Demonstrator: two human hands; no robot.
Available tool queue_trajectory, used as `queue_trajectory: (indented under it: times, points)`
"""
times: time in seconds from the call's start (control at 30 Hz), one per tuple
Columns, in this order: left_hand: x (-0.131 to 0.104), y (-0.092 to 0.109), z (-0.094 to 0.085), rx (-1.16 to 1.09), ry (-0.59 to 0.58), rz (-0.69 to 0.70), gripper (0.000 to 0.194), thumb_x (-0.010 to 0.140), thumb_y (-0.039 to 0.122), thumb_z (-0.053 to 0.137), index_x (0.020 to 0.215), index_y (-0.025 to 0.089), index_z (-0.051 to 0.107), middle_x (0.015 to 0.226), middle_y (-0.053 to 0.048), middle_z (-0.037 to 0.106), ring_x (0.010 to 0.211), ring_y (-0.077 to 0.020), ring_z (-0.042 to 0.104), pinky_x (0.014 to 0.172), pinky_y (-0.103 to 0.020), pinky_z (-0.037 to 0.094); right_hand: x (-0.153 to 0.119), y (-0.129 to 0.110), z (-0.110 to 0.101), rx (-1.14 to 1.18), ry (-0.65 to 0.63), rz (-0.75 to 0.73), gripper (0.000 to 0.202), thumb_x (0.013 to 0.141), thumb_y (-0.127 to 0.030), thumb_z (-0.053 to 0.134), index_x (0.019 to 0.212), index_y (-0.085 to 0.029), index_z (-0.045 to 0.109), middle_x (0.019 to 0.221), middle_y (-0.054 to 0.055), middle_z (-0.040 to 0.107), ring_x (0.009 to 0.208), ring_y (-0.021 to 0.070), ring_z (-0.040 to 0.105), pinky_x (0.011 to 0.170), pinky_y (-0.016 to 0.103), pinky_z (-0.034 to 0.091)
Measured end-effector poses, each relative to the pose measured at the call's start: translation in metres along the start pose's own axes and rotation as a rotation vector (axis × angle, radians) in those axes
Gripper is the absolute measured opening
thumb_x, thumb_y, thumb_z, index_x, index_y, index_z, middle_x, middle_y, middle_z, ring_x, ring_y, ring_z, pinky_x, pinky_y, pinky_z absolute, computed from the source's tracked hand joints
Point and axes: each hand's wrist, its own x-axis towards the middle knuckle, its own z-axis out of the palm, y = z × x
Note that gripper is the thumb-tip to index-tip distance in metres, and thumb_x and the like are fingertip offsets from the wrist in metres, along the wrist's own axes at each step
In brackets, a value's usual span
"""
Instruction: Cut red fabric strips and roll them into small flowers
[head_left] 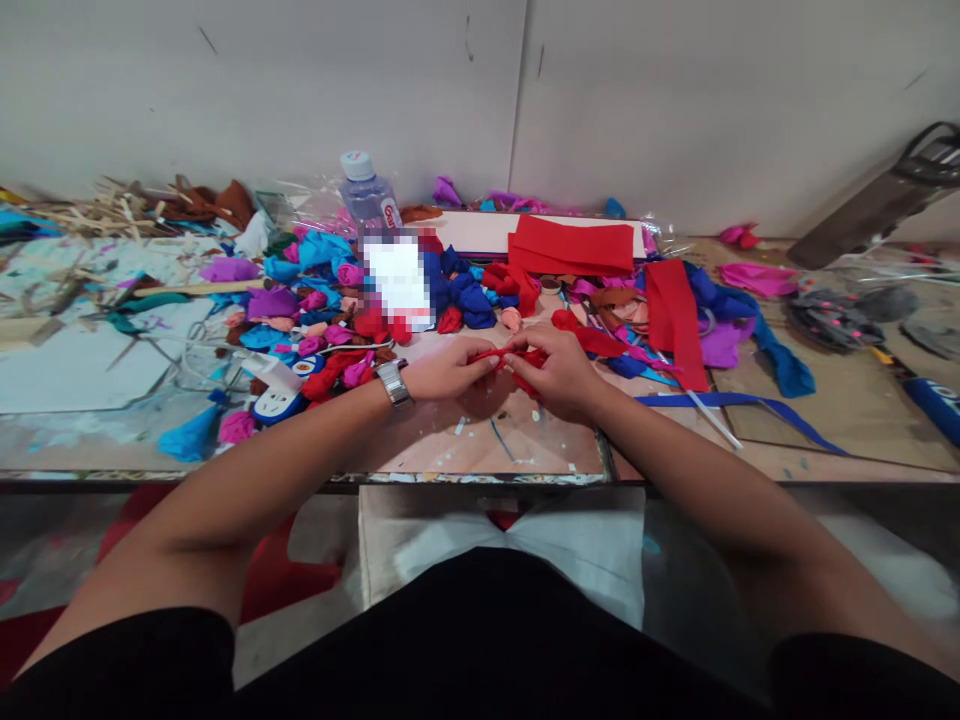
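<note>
Both my hands meet over the near part of the table, pinching a piece of red crepe paper (529, 372). My left hand (450, 370), with a metal watch (394, 384) at its wrist, has thumb and fingertips closed on the paper's left end. The fingers of my right hand (561, 368) are wrapped round the rest of the piece, so part of it is hidden. Just beyond the hands lie small rolled paper flowers (381, 324) in red, pink and blue. Red crepe strips (679, 325) lie to the right.
A plastic bottle (367, 195) stands at the back, near folded red paper (571, 246). A power strip (277, 400) with a plug and cable sits left of my hands. A dark tumbler (874, 200) leans at the far right. A blue ribbon (750, 402) trails along the right side.
</note>
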Motion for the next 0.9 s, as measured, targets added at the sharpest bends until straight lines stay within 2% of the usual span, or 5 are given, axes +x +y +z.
queue_trajectory:
  times: [0.2,0.33,0.5,0.8,0.9]
  points:
    - [-0.0004,0.0004,0.0012,-0.379,-0.044,-0.127,0.057,0.096,0.072,0.067,0.091,0.014,0.068,0.079,-0.006,0.072,0.069,-0.0159,0.071,0.069,-0.03,0.061,-0.0007,0.0,-0.001,-0.063,0.026,-0.104,0.01,0.1,-0.028,0.071,0.102,-0.023,0.079,0.098,0.008,0.082,0.097,0.0266,0.073,0.093,0.043,0.053]
    - [-0.0009,0.0002,0.001,-0.465,-0.031,-0.151,0.057,0.092,0.072,0.074,0.092,0.015,0.068,0.08,-0.005,0.072,0.069,-0.0153,0.072,0.067,-0.027,0.059,0.0006,-0.0003,-0.0028,-0.106,0.018,-0.237,0.012,0.105,-0.03,0.067,0.103,-0.025,0.079,0.101,0.007,0.084,0.099,0.0269,0.072,0.095,0.045,0.052]
    - [-0.0006,0.0031,-0.0017,-0.22,0.036,-0.03,0.059,0.096,0.073,0.068,0.089,0.015,0.067,0.075,-0.004,0.071,0.066,-0.0122,0.069,0.063,-0.022,0.053,0.0026,0.0008,-0.0039,-0.126,0.035,-0.259,0.016,0.106,-0.033,0.067,0.101,-0.024,0.079,0.099,0.007,0.085,0.097,0.0267,0.073,0.093,0.045,0.052]
    - [-0.004,0.0047,-0.0007,0.313,0.306,0.161,0.036,0.108,0.049,0.061,0.097,0.018,0.076,0.078,-0.003,0.077,0.07,-0.0144,0.071,0.069,-0.025,0.048,0.001,0.0008,-0.0004,-0.036,0.083,-0.048,0.015,0.099,-0.039,0.073,0.094,-0.027,0.08,0.092,0.006,0.083,0.092,0.0268,0.074,0.089,0.044,0.054]
    - [-0.0049,0.0034,0.001,0.513,0.364,0.242,0.031,0.108,0.044,0.061,0.098,0.02,0.079,0.087,-0.005,0.08,0.078,-0.017,0.072,0.073,-0.028,0.047,-0.0001,-0.0001,0.0017,0.01,0.072,0.019,0.015,0.099,-0.037,0.073,0.093,-0.025,0.079,0.092,0.006,0.081,0.092,0.026,0.073,0.087,0.041,0.054]
